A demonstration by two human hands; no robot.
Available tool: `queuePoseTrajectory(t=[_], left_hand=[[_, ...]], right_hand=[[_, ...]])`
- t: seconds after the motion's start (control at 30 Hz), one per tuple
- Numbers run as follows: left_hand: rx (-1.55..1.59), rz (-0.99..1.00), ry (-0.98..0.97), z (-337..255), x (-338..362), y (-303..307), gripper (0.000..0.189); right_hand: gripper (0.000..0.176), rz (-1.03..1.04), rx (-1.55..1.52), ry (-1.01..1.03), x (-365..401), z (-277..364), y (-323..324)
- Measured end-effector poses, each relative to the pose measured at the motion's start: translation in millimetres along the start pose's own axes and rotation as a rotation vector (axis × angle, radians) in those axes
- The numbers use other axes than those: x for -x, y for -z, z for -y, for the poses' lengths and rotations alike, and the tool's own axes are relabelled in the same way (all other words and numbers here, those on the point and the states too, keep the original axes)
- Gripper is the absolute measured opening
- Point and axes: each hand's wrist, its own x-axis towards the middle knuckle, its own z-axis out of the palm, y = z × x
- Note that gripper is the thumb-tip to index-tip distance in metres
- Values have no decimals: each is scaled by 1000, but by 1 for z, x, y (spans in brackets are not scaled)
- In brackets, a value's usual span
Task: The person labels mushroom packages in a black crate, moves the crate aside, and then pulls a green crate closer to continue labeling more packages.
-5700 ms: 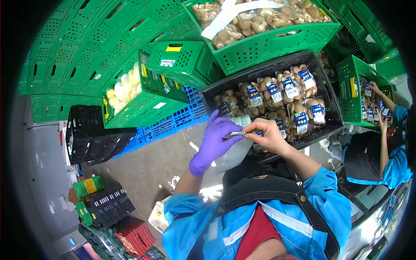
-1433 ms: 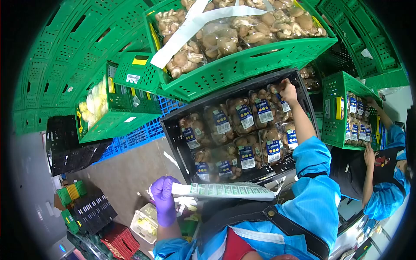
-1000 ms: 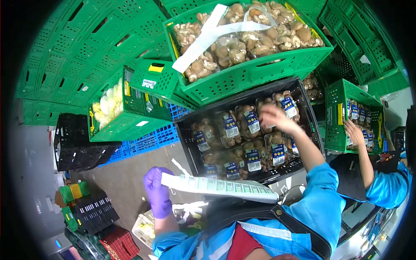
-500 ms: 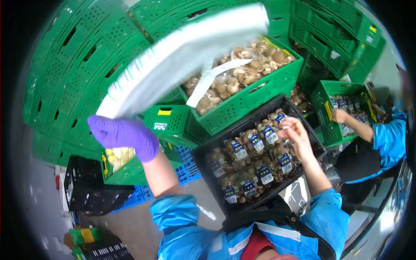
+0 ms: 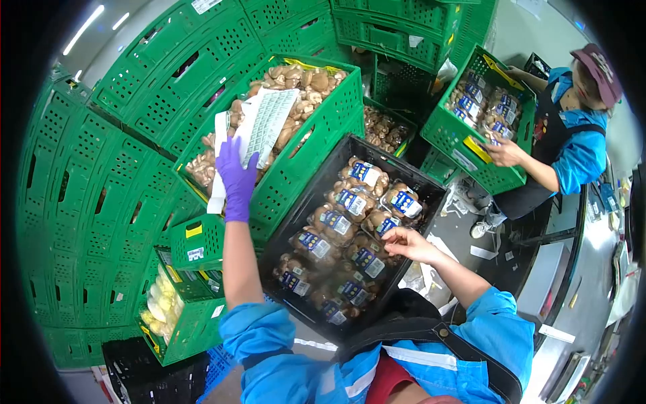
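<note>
My left hand (image 5: 237, 178), in a purple glove, rests with fingers outstretched at the near edge of a white printed sheet (image 5: 272, 121). The sheet lies on brown mushrooms (image 5: 313, 84) heaped in a green crate (image 5: 306, 158); a narrow white paper strip (image 5: 217, 192) hangs over the crate's side by the glove. Bare and bent at the fingers, my right hand (image 5: 412, 246) hovers over labelled mushroom packs (image 5: 367, 259) in a black crate (image 5: 269, 252). Its thumb and forefinger are close together, and whatever is between them cannot be made out.
At the right a co-worker (image 5: 572, 141) holds a tilted green crate (image 5: 464, 151) of mushroom packs. Stacked green crates (image 5: 74, 202) wall the left and back. A crate of pale yellow vegetables (image 5: 161, 299) stands lower left, above a black crate (image 5: 158, 377). Paper scraps (image 5: 483, 253) litter the floor.
The sheet, raised in my left hand before, now lies on the mushrooms, with the hand's fingers straightened. My right hand has moved lower over the packs. The view has shifted, and the co-worker shows more fully.
</note>
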Motion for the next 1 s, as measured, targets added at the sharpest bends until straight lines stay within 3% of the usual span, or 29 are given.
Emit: queuePoseTrajectory(t=[0.03,0.1,0.17,0.27,0.33,0.4,0.47,0.53,0.6,0.67,0.7,0.73,0.8,0.9,1.0], left_hand=[[108,-156,-19,-10,6,19,45],[109,-149,-11,-26,38,59,58],[24,-169,40,-34,95,87,55],[-65,-43,431,-52,207,107,59],[-11,-25,665,-33,317,89,64],[130,156,1088,-54,381,78,67],[765,308,1417,-54,421,65,67],[756,142,1489,-76,425,51,59],[658,118,1559,-87,402,54,49],[686,64,1571,-72,417,42,39],[777,-22,1634,-68,419,36,26],[773,-55,1650,-69,415,35,26],[1058,-59,1798,-72,400,41,10],[1086,-85,1900,-74,392,54,9],[1053,-107,1870,-64,389,56,9]], right_hand=[[24,-61,146,39,-1,-7,11],[24,-168,256,23,-4,-11,31],[22,-243,284,81,-10,-7,46],[26,-320,439,148,-38,4,64],[31,-356,604,242,-63,19,73],[43,-550,970,493,-93,22,86],[54,-800,1311,308,-124,12,106],[69,-853,1540,42,-138,22,118],[80,-628,1302,-371,-153,12,145],[75,-509,1141,-406,-177,-29,192],[70,-578,1106,-409,-179,-22,181],[66,-639,1073,-415,-173,-17,169],[63,-745,1178,-406,-174,-16,154],[50,-640,1267,-421,-188,-30,183],[44,-516,1312,-374,-201,-45,218]])
